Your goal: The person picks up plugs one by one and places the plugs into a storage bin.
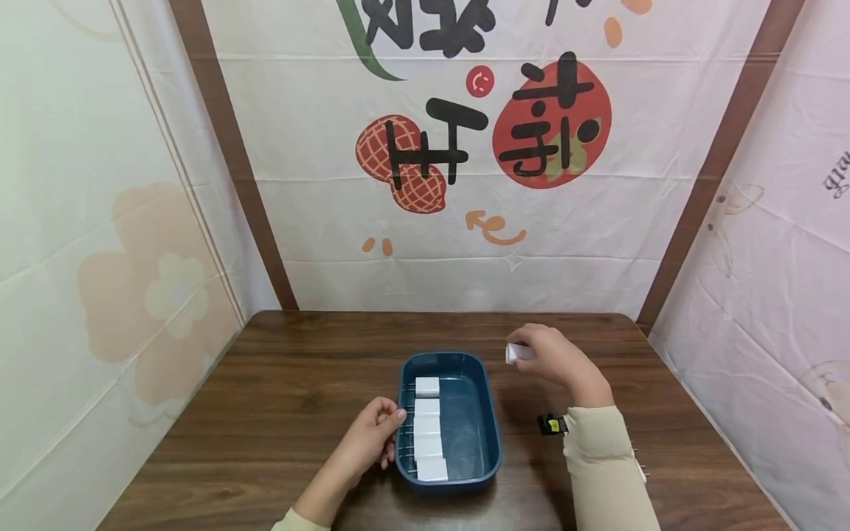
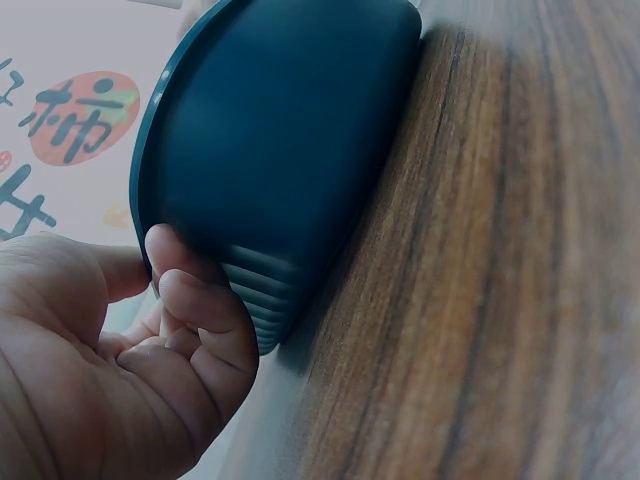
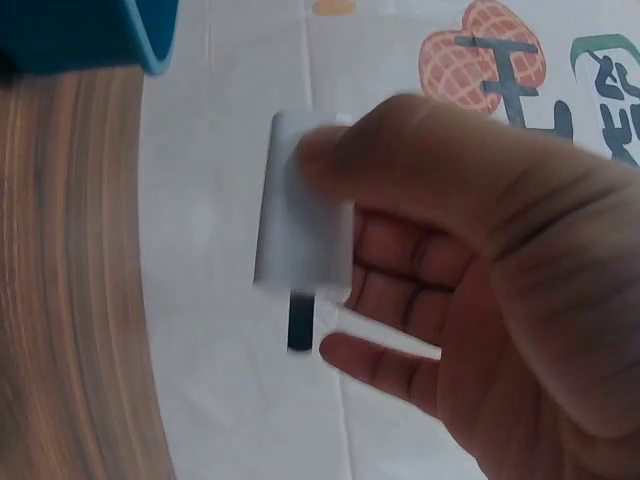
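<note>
A blue plastic tray (image 1: 494, 442) stands on the table, and my left hand (image 1: 372, 435) grips its left rim. In the left wrist view the thumb is over the rim of the tray (image 2: 280, 120), with curled fingers against the outer wall. Several white power adapters (image 1: 427, 428) lie in a column inside, their thin prongs pointing left. To the right of the tray's far end, raised over the table, my right hand (image 1: 554, 361) pinches another white power adapter (image 3: 305, 215) between thumb and fingers. One dark prong shows below its body in the right wrist view.
A white piece with prongs (image 1: 641, 472) lies on the brown wooden table (image 1: 299, 383), partly hidden by the right sleeve (image 1: 604, 457). A small black device (image 1: 550, 425) sits at that wrist. Printed cloth walls (image 1: 319, 228) enclose the back and sides.
</note>
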Demonstrator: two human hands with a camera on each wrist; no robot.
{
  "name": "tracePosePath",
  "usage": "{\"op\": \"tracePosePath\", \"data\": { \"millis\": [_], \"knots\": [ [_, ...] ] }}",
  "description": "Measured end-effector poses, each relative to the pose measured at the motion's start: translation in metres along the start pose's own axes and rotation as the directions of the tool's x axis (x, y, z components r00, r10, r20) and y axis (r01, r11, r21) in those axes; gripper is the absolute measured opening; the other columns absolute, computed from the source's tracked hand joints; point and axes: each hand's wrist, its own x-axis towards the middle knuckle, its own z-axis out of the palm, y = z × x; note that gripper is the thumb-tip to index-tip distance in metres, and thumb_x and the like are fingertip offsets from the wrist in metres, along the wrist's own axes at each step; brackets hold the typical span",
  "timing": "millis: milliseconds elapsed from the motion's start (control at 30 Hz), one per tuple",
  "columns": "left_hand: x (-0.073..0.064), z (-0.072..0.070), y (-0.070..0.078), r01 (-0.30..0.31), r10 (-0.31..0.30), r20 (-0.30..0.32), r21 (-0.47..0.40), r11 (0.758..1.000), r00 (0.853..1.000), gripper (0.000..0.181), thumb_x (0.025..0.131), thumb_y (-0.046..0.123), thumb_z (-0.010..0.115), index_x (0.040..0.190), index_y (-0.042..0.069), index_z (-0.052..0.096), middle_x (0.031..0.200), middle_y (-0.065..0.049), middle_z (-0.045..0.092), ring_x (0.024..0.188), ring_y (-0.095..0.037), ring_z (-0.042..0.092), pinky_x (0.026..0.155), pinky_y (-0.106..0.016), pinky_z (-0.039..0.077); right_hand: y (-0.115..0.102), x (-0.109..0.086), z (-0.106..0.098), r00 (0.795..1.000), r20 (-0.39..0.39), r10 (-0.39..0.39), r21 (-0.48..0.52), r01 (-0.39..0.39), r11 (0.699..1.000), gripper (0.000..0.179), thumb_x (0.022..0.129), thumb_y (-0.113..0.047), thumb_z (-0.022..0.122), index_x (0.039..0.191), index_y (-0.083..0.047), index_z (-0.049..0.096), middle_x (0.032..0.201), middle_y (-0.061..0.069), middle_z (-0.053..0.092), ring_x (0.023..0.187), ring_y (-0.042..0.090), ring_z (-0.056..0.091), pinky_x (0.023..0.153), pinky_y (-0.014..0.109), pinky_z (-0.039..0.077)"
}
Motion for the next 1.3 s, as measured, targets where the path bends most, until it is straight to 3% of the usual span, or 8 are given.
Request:
{"op": "tracePosePath", "data": {
  "millis": [167,467,833,1300],
  "knots": [
    [0.002,-0.001,-0.001,0.003,-0.003,0.003,0.002,1.0,1.0,0.028,0.107,0.028,0.056,0.113,0.002,0.047,0.07,-0.005,0.055,0.051,-0.014,0.051,0.043,-0.023,0.042,-0.009,0.002,0.0,1.0,0.016,-0.025,0.056,0.024,0.998,0.036,0.089,-0.011,0.077,0.125,-0.005,0.069,0.12,0.007,0.068,0.1,0.019,0.062,0.082,0.037,0.057],
    [0.001,-0.001,0.001,0.006,-0.006,0.001,0.0,1.0,1.0,0.028,0.107,0.028,0.056,0.113,0.002,0.048,0.071,-0.007,0.055,0.052,-0.014,0.051,0.044,-0.023,0.042,-0.027,0.004,-0.004,0.998,0.034,-0.058,-0.002,0.058,0.998,0.035,0.089,-0.012,0.078,0.122,-0.007,0.07,0.118,0.005,0.068,0.097,0.018,0.062,0.082,0.038,0.056],
    [0.001,-0.001,0.0,0.006,-0.006,0.002,0.001,1.0,1.0,0.027,0.107,0.027,0.055,0.113,0.002,0.047,0.07,-0.005,0.055,0.051,-0.014,0.051,0.043,-0.023,0.042,-0.043,0.006,0.008,0.998,0.037,-0.058,-0.011,0.058,0.998,0.032,0.087,-0.017,0.079,0.119,-0.015,0.073,0.113,-0.006,0.066,0.094,0.011,0.06,0.083,0.033,0.055],
    [0.001,-0.001,0.0,0.004,-0.004,-0.001,0.011,1.0,1.0,0.027,0.108,0.027,0.055,0.114,0.002,0.048,0.07,-0.006,0.055,0.051,-0.014,0.052,0.043,-0.024,0.042,-0.055,0.011,0.021,0.991,0.073,-0.108,-0.034,0.11,0.993,0.033,0.089,-0.021,0.08,0.12,-0.013,0.073,0.117,-0.003,0.067,0.098,0.012,0.06,0.089,0.034,0.056]
  ]
}}
